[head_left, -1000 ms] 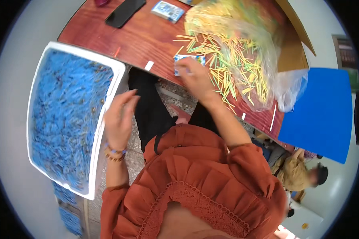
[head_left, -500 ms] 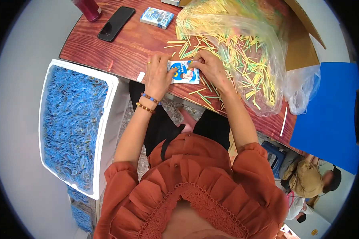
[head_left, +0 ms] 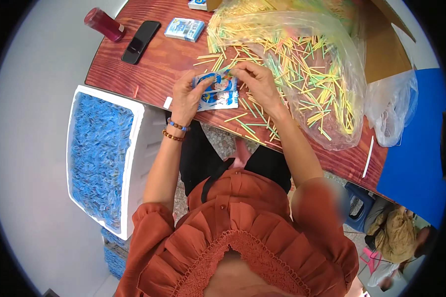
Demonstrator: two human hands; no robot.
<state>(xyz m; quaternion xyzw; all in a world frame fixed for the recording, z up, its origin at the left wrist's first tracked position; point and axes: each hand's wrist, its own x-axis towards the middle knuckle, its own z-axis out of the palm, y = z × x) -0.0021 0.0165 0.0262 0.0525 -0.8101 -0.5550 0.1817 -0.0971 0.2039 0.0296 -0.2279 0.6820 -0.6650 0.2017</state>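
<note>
Both hands are at the front edge of the red-brown wooden table. My left hand [head_left: 184, 101], with two beaded bracelets at its wrist, pinches the left end of a small blue-and-white printed packet [head_left: 226, 85]. At the packet's upper right corner, my right hand [head_left: 258, 85] has thumb and fingertips pressed together; anything small between them is hidden. A second packet [head_left: 219, 101] of the same look lies just below the first on the table. Thin yellow, green and pink sticks [head_left: 252, 115], like short straws, are scattered around my right hand.
A large clear plastic bag [head_left: 312, 94] spills many such sticks at the right. Farther back are a stack of packets [head_left: 184, 28], a black phone [head_left: 140, 42] and a red bottle [head_left: 104, 24]. A white foam box [head_left: 139, 114] full of blue packets stands left of the table.
The held packet is now raised away from me, showing another packet below it. My hands have moved slightly apart and the whole view has shifted a little.
</note>
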